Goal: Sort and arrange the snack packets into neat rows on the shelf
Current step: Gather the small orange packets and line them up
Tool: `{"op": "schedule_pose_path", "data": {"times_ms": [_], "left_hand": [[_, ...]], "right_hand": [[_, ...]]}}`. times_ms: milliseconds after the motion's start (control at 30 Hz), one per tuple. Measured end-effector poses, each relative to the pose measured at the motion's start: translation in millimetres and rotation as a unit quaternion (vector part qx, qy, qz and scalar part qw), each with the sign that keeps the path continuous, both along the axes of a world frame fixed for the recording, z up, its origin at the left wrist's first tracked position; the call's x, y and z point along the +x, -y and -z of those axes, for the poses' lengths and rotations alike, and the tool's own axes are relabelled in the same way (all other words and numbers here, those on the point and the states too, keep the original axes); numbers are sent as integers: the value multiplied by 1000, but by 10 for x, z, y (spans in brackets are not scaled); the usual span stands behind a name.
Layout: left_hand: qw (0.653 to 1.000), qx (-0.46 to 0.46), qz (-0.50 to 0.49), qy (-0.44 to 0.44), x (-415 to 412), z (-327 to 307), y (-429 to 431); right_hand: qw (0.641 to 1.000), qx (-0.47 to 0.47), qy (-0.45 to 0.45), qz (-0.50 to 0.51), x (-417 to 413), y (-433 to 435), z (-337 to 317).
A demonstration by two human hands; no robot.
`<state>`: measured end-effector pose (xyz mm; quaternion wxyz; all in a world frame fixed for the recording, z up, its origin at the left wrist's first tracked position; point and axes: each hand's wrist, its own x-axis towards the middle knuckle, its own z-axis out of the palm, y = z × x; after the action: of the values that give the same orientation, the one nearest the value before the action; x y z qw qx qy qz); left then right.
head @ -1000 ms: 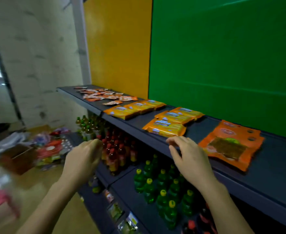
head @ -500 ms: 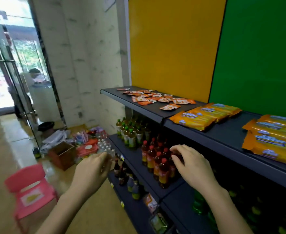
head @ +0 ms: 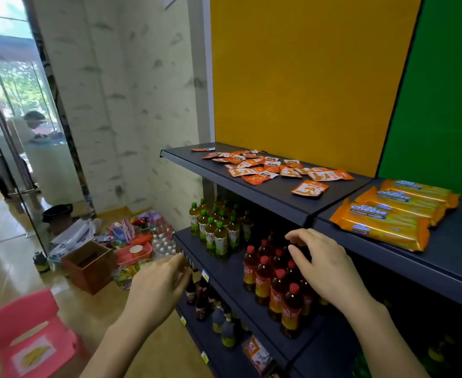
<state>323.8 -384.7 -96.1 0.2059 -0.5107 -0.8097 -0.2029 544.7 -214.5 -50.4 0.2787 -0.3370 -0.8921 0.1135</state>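
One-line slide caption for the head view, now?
Left hand and right hand hover empty below a shelf of scattered orange packets and rowed cracker packs.

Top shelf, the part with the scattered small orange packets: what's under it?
On the shelf below stand green-capped bottles and red-capped bottles. The right hand covers some of the red-capped ones, and the rows further back are lost in shadow.

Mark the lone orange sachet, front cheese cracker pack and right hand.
lone orange sachet (head: 309,188): head view, middle of its face.
front cheese cracker pack (head: 379,230): head view, centre of wrapper.
right hand (head: 326,264): head view, back of hand.
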Motion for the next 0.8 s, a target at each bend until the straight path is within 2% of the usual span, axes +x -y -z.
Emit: {"op": "schedule_pose_path", "data": {"times_ms": [300,533,800], "left_hand": [[998,34,36,31,-949,-150,-906],[993,56,97,31,-1506,-419,-1840],[979,85,175,64,-1738,-652,-2806]], "right_hand": [[999,-11,-46,-6,-961,-696,-131],[995,13,-47,84,-1427,-1330,-316],[980,28,-50,192,-1505,-1717,-360]]}}
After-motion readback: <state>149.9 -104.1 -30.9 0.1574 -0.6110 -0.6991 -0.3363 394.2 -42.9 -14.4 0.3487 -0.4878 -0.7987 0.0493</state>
